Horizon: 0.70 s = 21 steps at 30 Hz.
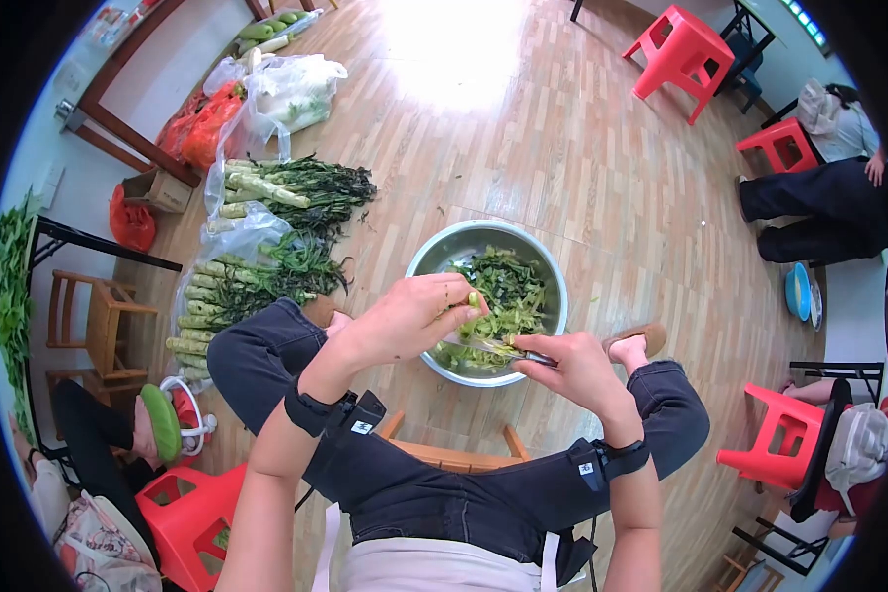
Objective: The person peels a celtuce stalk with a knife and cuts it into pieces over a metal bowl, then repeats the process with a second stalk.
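Over the metal basin (pixel 415 266), my left hand (pixel 414 318) is closed, with a pale green piece of vegetable stem (pixel 474 299) at its fingertips. My right hand (pixel 580 370) grips the dark handle of a knife (pixel 537 357), to the right of the left hand. The thin blade points left toward the left fingers, and peelings near it partly hide it. Green leaves and peelings (pixel 508 286) lie in the basin, which stands on the floor between my feet.
Leafy celtuce stalks (pixel 212 296) lie in rows on plastic at the left. Beyond them are white plastic bags (pixel 296 94) and an orange bag (pixel 212 128). Red stools (pixel 681 59) stand around, with people seated left and right. A wooden chair (pixel 104 321) is at the left.
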Motion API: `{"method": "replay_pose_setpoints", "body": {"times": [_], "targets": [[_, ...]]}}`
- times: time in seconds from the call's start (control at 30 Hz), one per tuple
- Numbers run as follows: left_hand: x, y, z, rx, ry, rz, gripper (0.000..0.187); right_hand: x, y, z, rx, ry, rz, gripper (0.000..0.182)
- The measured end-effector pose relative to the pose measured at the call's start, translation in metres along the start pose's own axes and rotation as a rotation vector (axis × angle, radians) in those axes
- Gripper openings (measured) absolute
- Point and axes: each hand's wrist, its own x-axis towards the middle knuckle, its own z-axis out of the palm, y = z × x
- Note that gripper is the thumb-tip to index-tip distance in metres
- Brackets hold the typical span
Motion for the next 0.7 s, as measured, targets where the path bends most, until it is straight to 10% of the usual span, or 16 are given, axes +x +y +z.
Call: {"method": "replay_pose_setpoints", "body": {"times": [0.7], "targets": [[-0.001, 0.002, 0.005, -0.059, 0.002, -0.023, 0.016, 0.011, 0.020, 0.023, 0.044, -0.120, 0.066, 0.027]]}}
